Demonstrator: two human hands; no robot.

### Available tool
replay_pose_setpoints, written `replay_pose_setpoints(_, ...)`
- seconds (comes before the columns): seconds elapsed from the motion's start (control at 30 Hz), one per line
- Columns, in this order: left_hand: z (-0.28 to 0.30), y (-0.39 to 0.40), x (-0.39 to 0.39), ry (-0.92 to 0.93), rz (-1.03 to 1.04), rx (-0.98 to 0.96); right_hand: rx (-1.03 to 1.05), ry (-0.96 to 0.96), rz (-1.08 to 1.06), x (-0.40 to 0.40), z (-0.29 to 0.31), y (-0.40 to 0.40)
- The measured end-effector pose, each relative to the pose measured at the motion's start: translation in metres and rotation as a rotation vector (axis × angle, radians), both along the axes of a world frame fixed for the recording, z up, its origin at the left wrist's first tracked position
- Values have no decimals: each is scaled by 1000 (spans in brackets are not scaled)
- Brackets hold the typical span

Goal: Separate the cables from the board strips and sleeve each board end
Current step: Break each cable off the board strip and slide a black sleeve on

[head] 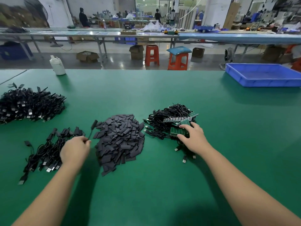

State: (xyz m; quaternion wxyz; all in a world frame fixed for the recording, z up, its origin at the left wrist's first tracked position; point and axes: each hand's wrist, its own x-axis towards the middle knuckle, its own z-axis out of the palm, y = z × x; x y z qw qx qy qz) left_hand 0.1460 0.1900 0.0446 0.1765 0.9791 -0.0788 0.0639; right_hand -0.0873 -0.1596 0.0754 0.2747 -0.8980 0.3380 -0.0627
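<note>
So the person's got both hands out over the green table (162, 185). The left hand (75, 150) is pinching a single sleeved cable (92, 130), which sticks up and away from the fingers toward the heap of dark sleeves (119, 141) sitting dead center. The right hand (193, 137) is down on the tangle of cables and board strips (172, 123) off to the right, fingers curled around a green board strip (178, 132); looks like a grab, though I can't tell how firm. That strip's long side runs roughly left-right, across the reach, and it's basically right under that hand, well apart from the other one. Small batch of done cables (47, 152) lies under the left wrist, bigger pile (29, 105) farther back left. My guess: right hand lifts the next strip.
</note>
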Motion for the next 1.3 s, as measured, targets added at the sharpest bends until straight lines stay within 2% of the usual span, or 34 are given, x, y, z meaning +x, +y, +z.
replay_pose_setpoints(0.13, -16, 29, 31, 45, 73, -17, 57, -94, -37, 2, -3, -1)
replay_pose_setpoints(0.27, -23, 30, 32, -4, 72, -3, 68, -271, -157, 3, -4, 1)
replay_pose_setpoints(0.37, -24, 24, 25, -177, 23, 89, 92, -364, -221, 2, -3, 2)
replay_pose_setpoints(0.47, -15, 1, 9, -330, -94, 41, 143, -385, -179, 2, -1, 6)
replay_pose_setpoints(0.57, 0, -43, -23, -219, -320, -85, 144, -378, -136, 4, 1, 12)
replay_pose_setpoints(0.67, 14, -99, -72, 81, -554, -353, 192, -411, -133, 7, 6, 22)
replay_pose_setpoints(0.77, 23, -150, -116, 316, -662, -552, 224, -433, -100, 8, 10, 32)
replay_pose_setpoints(0.83, 29, -173, -132, 384, -675, -608, 235, -448, -82, 8, 11, 36)
replay_pose_setpoints(1.0, 31, -191, -144, 337, -619, -614, 293, -459, -23, 1, 15, 40)
replay_pose_setpoints(1.2, 41, -190, -149, 280, -563, -600, 184, -473, -40, 1, 21, 44)
replay_pose_setpoints(1.3, 45, -190, -149, 183, -568, -575, 157, -519, -50, 2, 24, 48)
